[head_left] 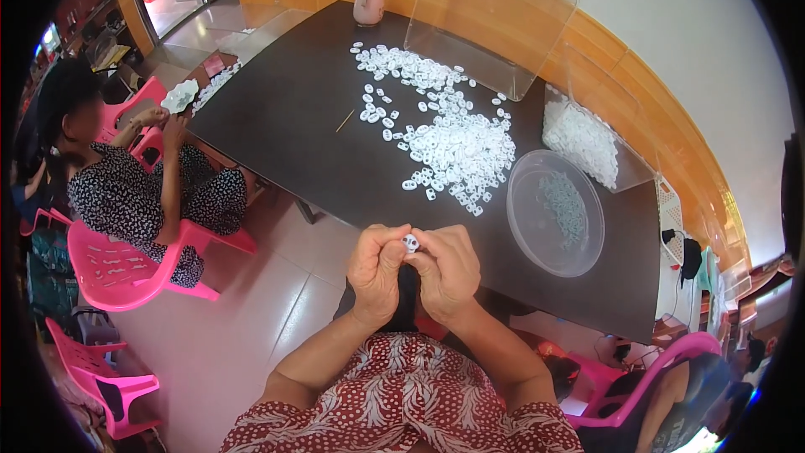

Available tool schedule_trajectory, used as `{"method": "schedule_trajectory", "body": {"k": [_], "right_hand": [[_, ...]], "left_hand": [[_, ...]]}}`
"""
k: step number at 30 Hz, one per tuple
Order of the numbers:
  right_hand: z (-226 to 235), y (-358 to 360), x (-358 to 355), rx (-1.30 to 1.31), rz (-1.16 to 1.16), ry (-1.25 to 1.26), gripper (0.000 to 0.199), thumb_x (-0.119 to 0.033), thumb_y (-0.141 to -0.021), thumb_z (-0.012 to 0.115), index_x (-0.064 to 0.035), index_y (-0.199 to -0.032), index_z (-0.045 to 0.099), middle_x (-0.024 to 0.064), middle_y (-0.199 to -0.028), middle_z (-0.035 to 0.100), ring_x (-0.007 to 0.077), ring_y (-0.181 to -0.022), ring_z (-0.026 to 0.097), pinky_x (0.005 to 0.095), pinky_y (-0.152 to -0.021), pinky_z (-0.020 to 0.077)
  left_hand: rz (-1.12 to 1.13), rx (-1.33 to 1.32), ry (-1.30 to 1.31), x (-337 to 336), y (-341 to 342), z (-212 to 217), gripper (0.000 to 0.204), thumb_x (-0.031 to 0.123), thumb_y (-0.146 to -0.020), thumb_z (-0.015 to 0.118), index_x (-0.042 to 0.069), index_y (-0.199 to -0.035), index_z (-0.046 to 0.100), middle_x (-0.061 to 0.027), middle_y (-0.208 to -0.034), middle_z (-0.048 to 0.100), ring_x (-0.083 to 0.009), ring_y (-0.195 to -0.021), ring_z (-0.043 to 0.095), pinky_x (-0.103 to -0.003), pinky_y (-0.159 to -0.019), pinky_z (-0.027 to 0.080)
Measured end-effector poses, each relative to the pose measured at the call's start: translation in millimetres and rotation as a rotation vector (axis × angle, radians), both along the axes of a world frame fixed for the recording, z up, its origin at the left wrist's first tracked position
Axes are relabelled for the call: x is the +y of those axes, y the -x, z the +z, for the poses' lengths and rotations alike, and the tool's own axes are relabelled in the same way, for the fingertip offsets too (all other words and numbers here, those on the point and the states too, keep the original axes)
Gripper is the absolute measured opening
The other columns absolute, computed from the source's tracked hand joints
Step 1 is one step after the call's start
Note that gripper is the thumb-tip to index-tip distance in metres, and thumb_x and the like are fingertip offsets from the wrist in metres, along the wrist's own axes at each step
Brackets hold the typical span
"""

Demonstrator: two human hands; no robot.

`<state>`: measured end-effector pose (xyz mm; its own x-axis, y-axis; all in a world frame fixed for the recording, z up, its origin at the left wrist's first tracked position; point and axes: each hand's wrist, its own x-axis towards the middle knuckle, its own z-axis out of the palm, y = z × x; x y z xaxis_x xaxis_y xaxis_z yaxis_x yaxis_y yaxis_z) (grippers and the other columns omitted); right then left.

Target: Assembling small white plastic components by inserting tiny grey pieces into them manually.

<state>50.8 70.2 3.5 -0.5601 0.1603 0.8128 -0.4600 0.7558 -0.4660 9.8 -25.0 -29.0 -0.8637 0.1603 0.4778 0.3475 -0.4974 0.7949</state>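
Observation:
Just off the near edge of the dark table, my two hands meet fingertip to fingertip. Between them is a small white plastic piece (410, 243) with dark holes. My left hand (376, 267) pinches it from one side, and my right hand (450, 265) closes on it from the other. Fingers cover most of the piece. Beyond my hands lies a large loose pile of white oval two-hole pieces (459, 149). To its right, a round translucent tray (525, 239) holds many small grey-green parts (563, 205).
A clear box (579, 147) of white pieces and a large clear bin (495, 13) stand along the wall. A pink jug (369, 0) and thin stick (345, 121) are on the table (277, 109). Left, a person sits on a pink chair (126, 264); another sits lower right.

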Motion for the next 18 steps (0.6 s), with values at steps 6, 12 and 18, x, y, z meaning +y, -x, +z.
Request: {"method": "schedule_trajectory", "body": {"k": [6, 12, 18], "right_hand": [[-3, 1, -1, 0.002, -0.049, -0.008, 0.027, -0.007, -0.074, 0.071, 0.0017, -0.097, 0.06, 0.0111, -0.082, 0.062, 0.0258, -0.07, 0.056, 0.032, -0.06, 0.0455], [2, -2, 2, 0.049, -0.005, -0.051, 0.026, -0.004, -0.074, 0.07, 0.0019, -0.097, 0.059, 0.0117, -0.081, 0.061, 0.0265, -0.068, 0.056, 0.0329, -0.058, 0.0453], [-4, -3, 4, 0.068, -0.007, -0.072, 0.027, -0.002, -0.074, 0.069, 0.0028, -0.098, 0.058, 0.0122, -0.079, 0.06, 0.0267, -0.066, 0.055, 0.0332, -0.057, 0.0452]], "left_hand": [[-0.002, -0.007, 0.014, 2, -2, 2, 0.021, 0.017, -0.094, 0.054, -0.002, -0.101, 0.057, -0.0027, -0.082, 0.052, -0.0079, -0.07, 0.047, -0.02, -0.061, 0.04], [0.017, 0.041, -0.023, 7, -5, 0, 0.02, 0.017, -0.094, 0.053, -0.002, -0.1, 0.056, -0.0026, -0.081, 0.05, -0.0074, -0.067, 0.045, -0.02, -0.058, 0.038], [0.047, -0.011, -0.013, 11, -11, -1, 0.02, 0.017, -0.095, 0.053, -0.002, -0.098, 0.056, -0.0018, -0.078, 0.048, -0.0065, -0.064, 0.043, -0.019, -0.055, 0.037]]}}
